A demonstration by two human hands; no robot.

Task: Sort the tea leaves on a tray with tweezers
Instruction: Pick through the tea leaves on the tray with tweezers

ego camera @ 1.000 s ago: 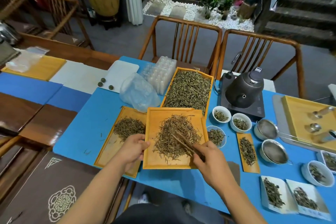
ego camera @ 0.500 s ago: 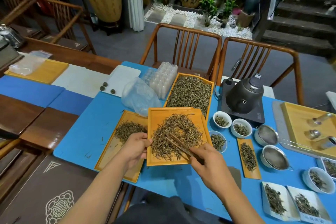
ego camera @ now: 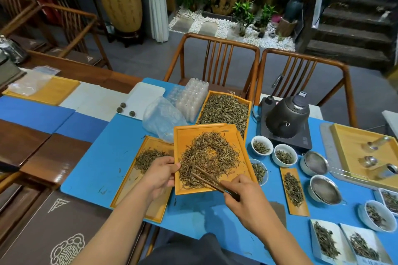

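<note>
1. The right hand (ego camera: 243,198) is pinching dark tweezers (ego camera: 206,178), fingers curled round them, tips lying in the tea leaves (ego camera: 209,157).
2. The left hand (ego camera: 159,175) is gripping the left edge of the tray (ego camera: 215,133), thumb on its rim.
3. That tray is overlapping a second tray (ego camera: 129,180) on the blue table (ego camera: 97,161); white cups (ego camera: 261,145) are standing just beside.
4. The tweezer tips are getting lost among leaves.

Since a second ago, your right hand (ego camera: 245,198) has drawn the tweezers (ego camera: 210,180) down toward the near left corner of the tray (ego camera: 215,133), their tips now low in the tea leaves (ego camera: 210,157). The pile has opened: bare wood shows in its middle where it was covered before. Your left hand (ego camera: 160,175) has shifted its grip on the tray's left rim.
</note>
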